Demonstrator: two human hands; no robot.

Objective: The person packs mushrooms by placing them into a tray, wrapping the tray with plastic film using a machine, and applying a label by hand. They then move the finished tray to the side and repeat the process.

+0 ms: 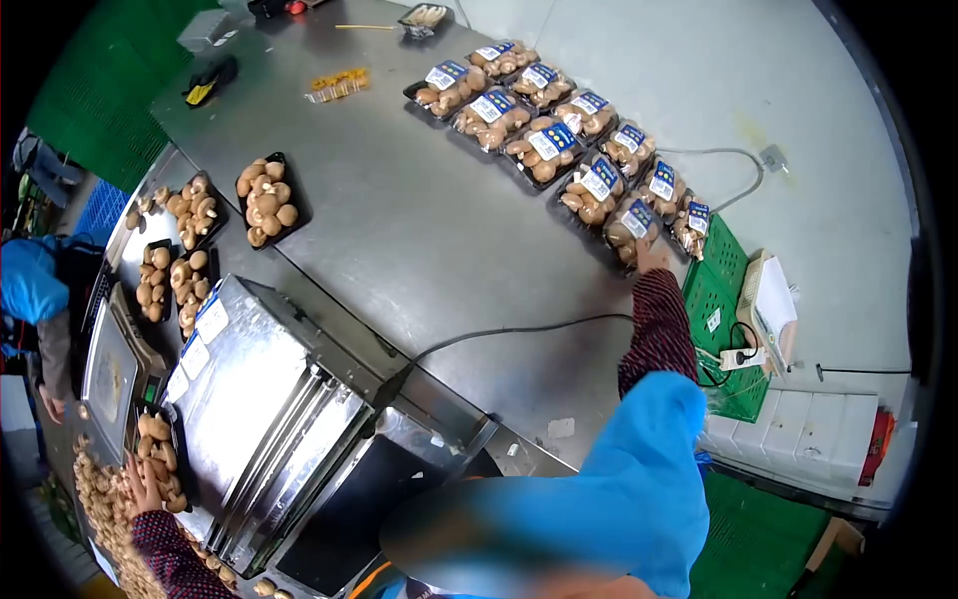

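My left hand (144, 488) is at the lower left, its fingers against the near edge of an unwrapped black tray of mushrooms (160, 451). That tray sits between the metal wrapping machine (264, 369) and a heap of loose mushrooms (105, 504). My right arm stretches across the steel table. At its end my right hand (652, 256) grips the near end of a film-wrapped mushroom tray (632, 228) with a blue and white label. This pack is at the near end of a double row of similar wrapped trays (547, 140).
Several unwrapped mushroom trays (267, 203) stand beyond the machine, near a scale (112, 374). A black cable (519, 327) crosses the steel table (399, 230). A green crate (723, 329) holding a power strip (742, 357) is at right. Another person's hand (52, 402) is at far left.
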